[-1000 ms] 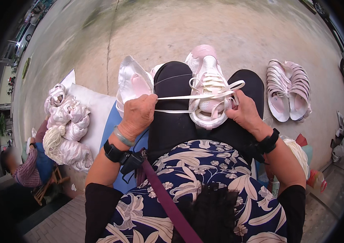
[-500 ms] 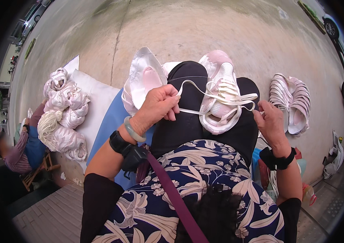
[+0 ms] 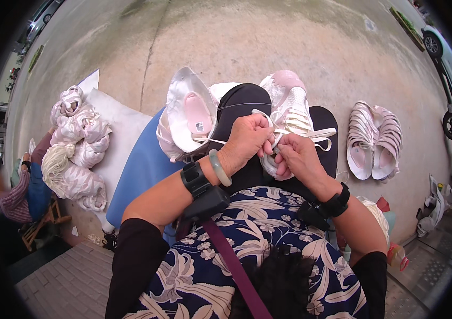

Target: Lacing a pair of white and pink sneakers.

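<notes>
Both hands now together at the shoe (image 3: 289, 114) laces.

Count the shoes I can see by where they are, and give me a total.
White lace-up sneaker on the lap, laces in both hands: 1
White shoe lying open-side-up on the left knee: 1
Pale pink-and-white shoes on the concrete ground at right: 2
Total: 4

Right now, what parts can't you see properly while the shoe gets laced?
Head view, the only one:
- The lace where the fingers pinch it: the left hand and right hand cover it.
- The heel of the white sneaker: both hands hide it.
- The other person at the left edge: bent and blurred by the lens rim.
</notes>
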The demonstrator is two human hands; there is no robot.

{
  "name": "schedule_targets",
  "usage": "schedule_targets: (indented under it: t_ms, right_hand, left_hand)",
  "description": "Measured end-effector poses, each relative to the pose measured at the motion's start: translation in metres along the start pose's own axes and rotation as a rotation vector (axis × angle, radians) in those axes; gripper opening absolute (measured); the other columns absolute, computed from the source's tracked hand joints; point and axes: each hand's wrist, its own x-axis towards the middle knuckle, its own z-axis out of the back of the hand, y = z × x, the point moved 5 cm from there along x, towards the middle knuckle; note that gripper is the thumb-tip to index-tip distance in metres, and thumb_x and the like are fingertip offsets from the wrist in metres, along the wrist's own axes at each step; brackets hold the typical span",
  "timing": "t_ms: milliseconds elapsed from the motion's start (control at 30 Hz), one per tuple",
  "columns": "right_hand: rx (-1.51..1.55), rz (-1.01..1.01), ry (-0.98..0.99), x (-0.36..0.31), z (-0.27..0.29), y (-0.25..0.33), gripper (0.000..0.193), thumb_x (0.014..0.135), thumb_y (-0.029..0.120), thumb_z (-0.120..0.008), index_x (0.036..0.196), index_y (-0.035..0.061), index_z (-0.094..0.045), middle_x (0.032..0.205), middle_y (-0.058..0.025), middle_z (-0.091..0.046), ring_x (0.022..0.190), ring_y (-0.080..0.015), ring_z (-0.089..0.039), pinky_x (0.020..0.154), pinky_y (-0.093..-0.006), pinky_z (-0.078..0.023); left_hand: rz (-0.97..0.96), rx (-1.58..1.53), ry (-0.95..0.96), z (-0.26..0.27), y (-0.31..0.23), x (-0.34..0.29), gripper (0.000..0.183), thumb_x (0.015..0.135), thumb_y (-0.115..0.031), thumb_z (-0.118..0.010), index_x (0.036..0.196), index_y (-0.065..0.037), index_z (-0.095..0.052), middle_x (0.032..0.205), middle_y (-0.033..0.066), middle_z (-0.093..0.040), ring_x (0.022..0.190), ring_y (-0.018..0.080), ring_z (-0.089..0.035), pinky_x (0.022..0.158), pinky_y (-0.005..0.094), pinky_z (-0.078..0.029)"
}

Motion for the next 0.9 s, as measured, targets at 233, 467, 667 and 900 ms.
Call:
schedule_targets:
  t_ms: [233, 467, 667, 900]
  right_hand:
    - [0.058, 0.066, -0.083, 0.007, -0.002, -0.008, 0.012, 0.089, 0.006, -0.044, 0.085, -0.0018, -0.053, 0.065, -0.0066, -0.057, 0.044, -0.0107, -0.055, 0.037, -0.0232, -0.044]
    - [0.136, 0.059, -0.128, 0.008, -0.005, -0.01, 0.01, 0.088, 0.004, -0.046, 0.086, -0.002, -0.053, 0.065, -0.0064, -0.057, 0.043, -0.0091, -0.053, 0.038, -0.0217, -0.043]
    - [0.206, 0.096, -0.147, 0.01, -0.007, -0.013, 0.009, 0.088, 0.004, -0.047, 0.091, -0.0024, -0.053, 0.067, -0.0061, -0.057, 0.043, -0.0093, -0.053, 0.039, -0.0211, -0.044]
    - [0.278, 0.059, -0.149, 0.014, -0.007, -0.013, 0.009, 0.088, 0.003, -0.046, 0.087, -0.0022, -0.054, 0.067, -0.0065, -0.058, 0.044, -0.0106, -0.055, 0.037, -0.0221, -0.045]
  left_hand:
    - [-0.017, 0.097, -0.089, -0.001, 0.0, 0.001, 0.008, 0.088, -0.008, -0.056, 0.084, -0.001, -0.055, 0.068, 0.0046, -0.06, 0.046, 0.0042, -0.052, 0.036, 0.0157, -0.036]
    - [-0.083, 0.097, -0.151, 0.002, 0.008, 0.008, 0.009, 0.088, -0.008, -0.056, 0.081, -0.001, -0.055, 0.063, 0.0025, -0.058, 0.044, 0.0037, -0.048, 0.036, 0.0178, -0.035]
    - [-0.173, 0.352, -0.253, 0.006, 0.01, 0.012, 0.01, 0.085, -0.007, -0.058, 0.077, -0.001, -0.056, 0.06, 0.0026, -0.057, 0.047, 0.0047, -0.048, 0.041, 0.0197, -0.038]
    - [-0.398, 0.628, -0.251, -0.002, -0.004, 0.0, 0.01, 0.08, -0.007, -0.061, 0.073, 0.0, -0.058, 0.058, 0.0032, -0.056, 0.053, 0.0055, -0.048, 0.047, 0.0231, -0.039]
